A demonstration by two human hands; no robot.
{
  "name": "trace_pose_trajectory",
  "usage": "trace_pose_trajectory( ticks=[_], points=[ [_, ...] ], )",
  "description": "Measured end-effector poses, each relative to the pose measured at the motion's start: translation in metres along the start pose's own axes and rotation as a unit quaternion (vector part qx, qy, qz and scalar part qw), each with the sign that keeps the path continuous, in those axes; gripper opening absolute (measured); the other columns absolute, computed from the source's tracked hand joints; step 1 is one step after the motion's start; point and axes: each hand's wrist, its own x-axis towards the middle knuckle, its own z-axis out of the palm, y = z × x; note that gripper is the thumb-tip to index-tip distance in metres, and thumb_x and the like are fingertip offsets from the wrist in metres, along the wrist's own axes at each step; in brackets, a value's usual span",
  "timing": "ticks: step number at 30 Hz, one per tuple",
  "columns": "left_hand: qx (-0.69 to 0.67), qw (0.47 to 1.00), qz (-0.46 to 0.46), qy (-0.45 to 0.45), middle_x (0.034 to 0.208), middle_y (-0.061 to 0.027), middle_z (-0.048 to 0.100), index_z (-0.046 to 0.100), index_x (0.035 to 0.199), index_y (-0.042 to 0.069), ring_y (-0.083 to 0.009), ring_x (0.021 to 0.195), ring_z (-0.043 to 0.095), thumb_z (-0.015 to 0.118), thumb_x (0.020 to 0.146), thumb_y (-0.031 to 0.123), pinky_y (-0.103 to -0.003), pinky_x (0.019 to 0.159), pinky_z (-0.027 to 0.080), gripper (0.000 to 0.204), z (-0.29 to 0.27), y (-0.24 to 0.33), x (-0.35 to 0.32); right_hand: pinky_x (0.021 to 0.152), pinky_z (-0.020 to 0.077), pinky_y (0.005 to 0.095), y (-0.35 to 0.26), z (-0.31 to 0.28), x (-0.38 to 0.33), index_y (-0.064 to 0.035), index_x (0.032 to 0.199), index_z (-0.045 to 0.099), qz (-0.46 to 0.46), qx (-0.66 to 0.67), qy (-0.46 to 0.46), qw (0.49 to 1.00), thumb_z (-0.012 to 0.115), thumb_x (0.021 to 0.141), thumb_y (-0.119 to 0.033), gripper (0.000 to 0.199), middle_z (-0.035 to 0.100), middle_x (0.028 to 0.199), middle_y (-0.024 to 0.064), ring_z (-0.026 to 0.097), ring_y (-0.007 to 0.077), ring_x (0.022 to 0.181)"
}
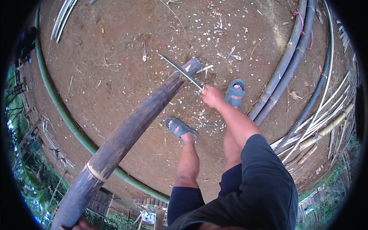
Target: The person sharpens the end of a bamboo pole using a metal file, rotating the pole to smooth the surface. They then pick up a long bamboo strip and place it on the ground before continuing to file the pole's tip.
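My right hand (212, 96) is closed around the orange handle of a machete (176, 67). Its long blade slants up and left, crossing the far end of a thick dark bamboo pole (134, 117); I cannot tell whether it touches the wood. Pale, freshly cut wood shows at that end. The pole runs from there down to the lower left, with a light ring around one joint. At the lower-left rim, my left hand (82, 224) grips the near part of the pole, mostly hidden by it and by the frame edge.
My sandalled feet (180, 128) stand on brown dirt strewn with pale wood chips (218, 28). A long green bamboo (63, 109) lies beneath the pole. To the right are two dark bamboo poles (284, 65) tied with pink string, and several pale split strips (318, 119).
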Motion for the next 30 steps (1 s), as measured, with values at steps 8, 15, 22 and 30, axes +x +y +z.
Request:
trace_pose_trajectory(
  ticks=[8, 15, 22, 30],
  points=[
    [0.068, 0.990, 0.088, 0.092, 0.105, -0.0142, 0.073, 0.072, 0.105, 0.009, -0.0348, 0.102, 0.068, 0.073, 0.068, 0.044, -0.057, 0.094, 0.051, 0.052, 0.070, -0.036, -0.038, 0.087, 0.0545, 0.0510, 0.013, 0.003, 0.017, -0.0099, 0.120, 0.063, 0.030, 0.031, 0.080, 0.996, 0.068, 0.082, -0.023, 0.040, 0.072, 0.100, 0.0217, 0.069, 0.0425, 0.098],
    [0.087, 0.990, 0.092, 0.065, 0.108, -0.0136, 0.072, 0.072, 0.109, 0.008, -0.0346, 0.104, 0.067, 0.073, 0.065, 0.047, -0.056, 0.097, 0.049, 0.059, 0.060, -0.025, -0.046, 0.085, 0.0544, 0.0522, -0.006, 0.000, -0.007, -0.0091, 0.119, 0.062, -0.041, 0.001, 0.037, 0.998, 0.069, 0.081, -0.022, 0.040, 0.072, 0.100, 0.0215, 0.069, 0.0426, 0.096],
    [0.069, 0.990, 0.105, 0.061, 0.114, -0.0133, 0.070, 0.071, 0.109, 0.006, -0.0325, 0.110, 0.063, 0.074, 0.065, 0.046, -0.056, 0.100, 0.047, 0.060, 0.066, -0.026, -0.051, 0.085, 0.0548, 0.0506, -0.016, 0.001, -0.008, -0.0079, 0.116, 0.062, -0.084, -0.021, 0.037, 0.996, 0.070, 0.081, -0.020, 0.038, 0.071, 0.099, 0.0218, 0.069, 0.0421, 0.095],
    [0.060, 0.991, 0.100, 0.064, 0.123, -0.0159, 0.064, 0.061, 0.119, 0.003, -0.0332, 0.119, 0.058, 0.075, 0.069, 0.041, -0.056, 0.105, 0.041, 0.065, 0.052, -0.026, -0.045, 0.090, 0.0538, 0.0499, 0.008, 0.000, 0.013, -0.0112, 0.122, 0.061, 0.029, -0.001, 0.036, 0.999, 0.069, 0.083, -0.023, 0.041, 0.071, 0.109, 0.0216, 0.068, 0.0413, 0.104]
  ],
)
